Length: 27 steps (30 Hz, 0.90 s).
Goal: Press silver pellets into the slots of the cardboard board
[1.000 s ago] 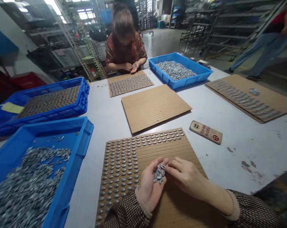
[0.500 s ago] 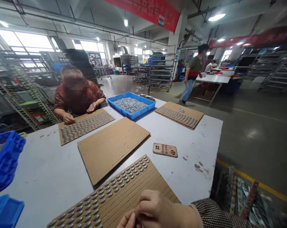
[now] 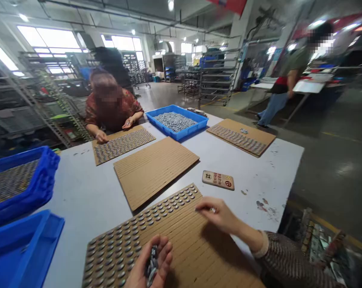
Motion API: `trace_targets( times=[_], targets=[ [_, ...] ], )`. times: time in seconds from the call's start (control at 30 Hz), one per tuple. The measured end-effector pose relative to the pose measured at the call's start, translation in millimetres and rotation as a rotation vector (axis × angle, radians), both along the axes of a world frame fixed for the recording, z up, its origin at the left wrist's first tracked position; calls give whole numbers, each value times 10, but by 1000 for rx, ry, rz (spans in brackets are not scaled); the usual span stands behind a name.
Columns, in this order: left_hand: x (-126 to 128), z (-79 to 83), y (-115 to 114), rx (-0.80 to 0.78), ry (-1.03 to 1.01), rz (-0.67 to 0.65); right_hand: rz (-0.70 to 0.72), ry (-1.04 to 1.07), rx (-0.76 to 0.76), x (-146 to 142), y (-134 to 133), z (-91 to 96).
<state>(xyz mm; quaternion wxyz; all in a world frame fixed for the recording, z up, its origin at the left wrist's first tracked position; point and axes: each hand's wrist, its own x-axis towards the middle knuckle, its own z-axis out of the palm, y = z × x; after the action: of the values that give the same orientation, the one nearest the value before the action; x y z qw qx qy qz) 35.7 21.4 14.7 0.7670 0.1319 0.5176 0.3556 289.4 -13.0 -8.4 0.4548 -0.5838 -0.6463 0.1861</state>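
My left hand (image 3: 163, 260) is cupped, palm up, over the near corrugated cardboard sheet (image 3: 195, 244). A small pile of shiny oval metal pieces (image 3: 152, 265) lies in its palm, with the fingers curled around them. Over the right part of the same sheet, my right hand (image 3: 218, 216) pinches one small metal piece at its fingertips, just above the cardboard. Another bit of metal glints inside its curled fingers. Several rows of oval metal pieces (image 3: 121, 248) stand in the sheet's slits along its left and far side.
Beyond lies a bare cardboard stack (image 3: 157, 168), with a phone (image 3: 218, 180) to its right. A blue tray (image 3: 177, 135) of loose pieces stands farther back. Blue bins (image 3: 49, 176) sit at left. A co-worker (image 3: 111, 104) handles another filled sheet (image 3: 123, 146); another person (image 3: 289, 80) walks at right.
My hands were together at the near edge; they have parted. The right reaches forward over the sheet with a piece, the left shows its palmful. The view has shifted left and down.
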Motion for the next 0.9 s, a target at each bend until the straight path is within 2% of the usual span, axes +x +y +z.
trace_targets(
  times=[0.1,0.23,0.37,0.47,0.9],
  targets=[
    [12,19,-122,-182,21,-9,-79,-19,-41,404,130,-171],
    [72,36,-269,-91,-32,-34,-65,-105,-77,651,280,-363],
    [60,5,-352,-78,-78,-137,13,-192,-81,632,366,-450],
    [36,-56,-380,-84,-84,-162,48,-249,-72,617,406,-510],
    [28,-143,-435,-59,-128,-218,17,-500,-34,637,434,-590]
  ],
)
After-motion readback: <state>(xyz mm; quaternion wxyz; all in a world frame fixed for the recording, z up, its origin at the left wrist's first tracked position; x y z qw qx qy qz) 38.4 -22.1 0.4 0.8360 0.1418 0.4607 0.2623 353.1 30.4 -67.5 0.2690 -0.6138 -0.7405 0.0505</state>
